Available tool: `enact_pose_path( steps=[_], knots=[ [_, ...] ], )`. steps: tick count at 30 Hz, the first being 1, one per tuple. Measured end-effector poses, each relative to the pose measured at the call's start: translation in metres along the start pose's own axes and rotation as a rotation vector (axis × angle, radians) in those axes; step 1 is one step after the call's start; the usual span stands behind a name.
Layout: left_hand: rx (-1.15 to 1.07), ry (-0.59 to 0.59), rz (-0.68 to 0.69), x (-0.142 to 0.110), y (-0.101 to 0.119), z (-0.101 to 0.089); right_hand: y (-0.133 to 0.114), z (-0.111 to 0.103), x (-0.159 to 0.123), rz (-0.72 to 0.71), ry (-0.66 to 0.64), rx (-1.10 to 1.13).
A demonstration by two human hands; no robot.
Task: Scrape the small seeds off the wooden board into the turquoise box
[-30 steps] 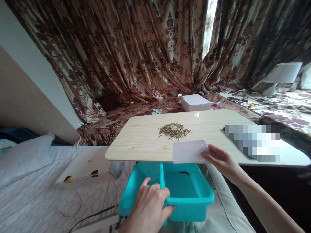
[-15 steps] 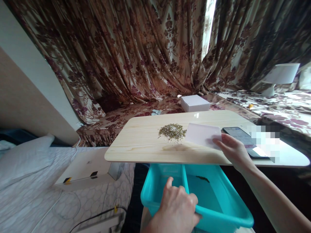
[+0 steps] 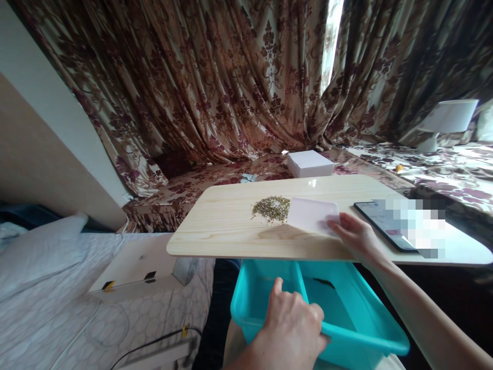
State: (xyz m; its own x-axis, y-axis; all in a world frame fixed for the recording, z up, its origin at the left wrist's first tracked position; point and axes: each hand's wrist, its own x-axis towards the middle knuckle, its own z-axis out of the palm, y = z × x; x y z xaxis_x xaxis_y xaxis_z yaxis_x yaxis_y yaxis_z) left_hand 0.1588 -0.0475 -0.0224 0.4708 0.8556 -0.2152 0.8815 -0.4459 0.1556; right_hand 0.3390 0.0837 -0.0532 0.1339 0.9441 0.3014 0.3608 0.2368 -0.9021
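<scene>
Under the near edge of the pale table (image 3: 215, 245), the teal bin (image 3: 365, 336) has moved right, the left hand (image 3: 295, 321) closed over its rim (index finger extended). The right hand (image 3: 356, 234) pinches the white card's (image 3: 313, 213) right end; its left edge now reaches the grain pile (image 3: 270, 209) on the table, so pushing contact seems made.

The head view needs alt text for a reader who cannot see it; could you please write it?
A right hand holds a thin white card at the right edge of a pile of small greenish grains on a pale wood-grain table. The left hand grasps the near rim of a turquoise two-compartment bin below.
</scene>
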Motion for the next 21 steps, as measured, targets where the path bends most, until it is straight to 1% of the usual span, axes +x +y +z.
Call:
enact_pose_path(
  steps=[6,13,19,21],
  knots=[
    [-0.007,0.041,0.004,0.000,-0.001,0.002,-0.004,-0.001,-0.005,0.008,-0.048,0.044],
    [0.000,0.027,0.004,0.001,0.000,0.002,-0.005,-0.004,-0.008,0.048,0.009,0.037],
    [-0.013,0.091,0.004,-0.001,-0.003,0.008,-0.004,0.007,-0.016,0.036,-0.060,0.107],
    [-0.012,0.085,0.006,-0.001,-0.003,0.008,-0.004,0.010,-0.016,0.034,-0.081,0.134]
  ],
)
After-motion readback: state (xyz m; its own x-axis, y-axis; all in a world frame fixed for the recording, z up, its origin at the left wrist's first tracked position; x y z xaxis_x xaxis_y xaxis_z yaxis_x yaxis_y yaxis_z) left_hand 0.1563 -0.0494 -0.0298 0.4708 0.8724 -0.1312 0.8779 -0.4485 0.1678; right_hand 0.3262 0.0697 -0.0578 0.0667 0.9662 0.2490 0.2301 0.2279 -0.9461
